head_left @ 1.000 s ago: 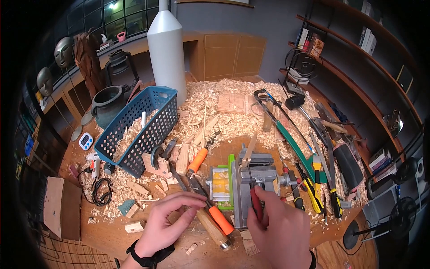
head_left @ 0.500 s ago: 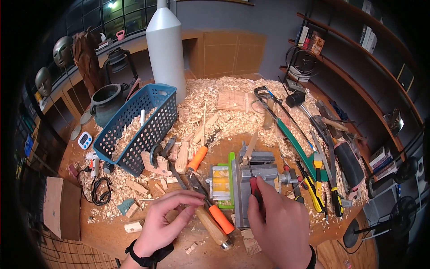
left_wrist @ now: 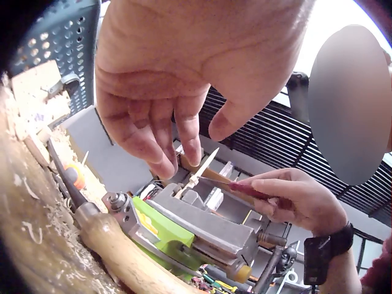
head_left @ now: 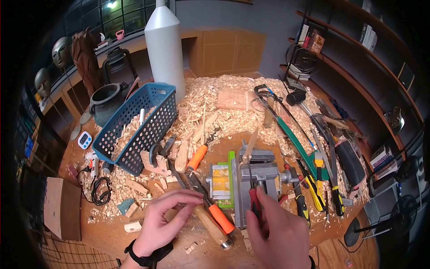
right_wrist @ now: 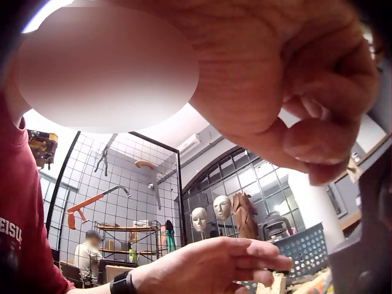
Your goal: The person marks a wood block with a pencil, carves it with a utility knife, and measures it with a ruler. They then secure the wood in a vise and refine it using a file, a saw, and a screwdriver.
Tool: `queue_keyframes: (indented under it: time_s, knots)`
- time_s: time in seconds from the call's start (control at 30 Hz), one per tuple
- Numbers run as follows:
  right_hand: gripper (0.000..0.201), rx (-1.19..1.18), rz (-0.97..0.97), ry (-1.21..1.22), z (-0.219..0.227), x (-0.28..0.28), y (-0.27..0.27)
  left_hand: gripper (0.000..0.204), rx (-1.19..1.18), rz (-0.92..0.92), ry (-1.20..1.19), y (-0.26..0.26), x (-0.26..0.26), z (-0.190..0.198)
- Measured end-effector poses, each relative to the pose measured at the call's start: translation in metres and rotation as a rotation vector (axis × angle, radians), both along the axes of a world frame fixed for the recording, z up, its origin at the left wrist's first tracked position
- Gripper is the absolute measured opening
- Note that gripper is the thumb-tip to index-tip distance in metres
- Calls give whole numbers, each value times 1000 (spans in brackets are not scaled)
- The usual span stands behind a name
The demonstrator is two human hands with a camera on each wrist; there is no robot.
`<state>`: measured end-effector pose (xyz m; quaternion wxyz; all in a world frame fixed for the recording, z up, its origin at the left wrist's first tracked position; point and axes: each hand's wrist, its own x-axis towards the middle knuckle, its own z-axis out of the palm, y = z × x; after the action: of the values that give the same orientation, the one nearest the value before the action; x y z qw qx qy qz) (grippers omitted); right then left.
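My right hand (head_left: pixel 282 228) grips a slim file (head_left: pixel 254 199) by its red handle, with the forefinger stretched along it. Its thin metal shaft reaches forward to a narrow, pointed piece of wood (head_left: pixel 251 145), which stands up from the jaws of a grey bench vise (head_left: pixel 242 197). In the left wrist view the shaft (left_wrist: pixel 215 180) meets the wood's notched lower part. My left hand (head_left: pixel 166 219) hovers with loosely bent fingers and holds nothing. Below its fingertips lie a wooden-handled chisel (head_left: pixel 212 227) and an orange-handled tool (head_left: pixel 221 220).
A blue perforated basket (head_left: pixel 143 130) with shavings stands at the left. Wood shavings (head_left: pixel 201 98) heap across the back. A green-framed saw (head_left: pixel 293 136), yellow-and-black tools (head_left: pixel 316 193) and more hand tools lie right of the vise. A white timer (head_left: pixel 84 140) sits at the left edge.
My right hand slid the file forward along the wood, then drew it back toward me. The left hand has stayed in place, and the head view has shifted slightly.
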<state>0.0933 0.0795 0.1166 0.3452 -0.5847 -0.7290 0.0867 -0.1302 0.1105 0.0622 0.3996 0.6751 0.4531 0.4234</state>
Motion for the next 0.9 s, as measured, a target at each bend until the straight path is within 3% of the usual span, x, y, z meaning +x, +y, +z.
queue_keyframes:
  time_s: [0.13, 0.23, 0.53, 0.6, 0.7, 0.83, 0.9]
  knots:
    - [27, -124, -97, 39, 4, -4, 7, 19, 28, -11, 11, 1, 1, -1]
    - [28, 21, 13, 43, 0, 2, 9, 19, -3, 11, -8, 1, 1, -2]
    - [33, 106, -101, 30, -6, -1, 14, 19, -44, 31, 6, 1, 2, 0]
    - [29, 293, -10, -83, -11, 9, 9, 19, -16, 28, 4, 2, 0, -1]
    - [29, 248, -120, -106, -6, -2, -1, 19, 15, 5, 14, 3, -3, -6]
    - [34, 252, -79, -88, -12, -4, 13, 20, -15, 16, 23, 2, -1, -3]
    - [35, 138, -99, -109, -9, -4, 7, 20, -12, 20, 8, 1, -2, -5]
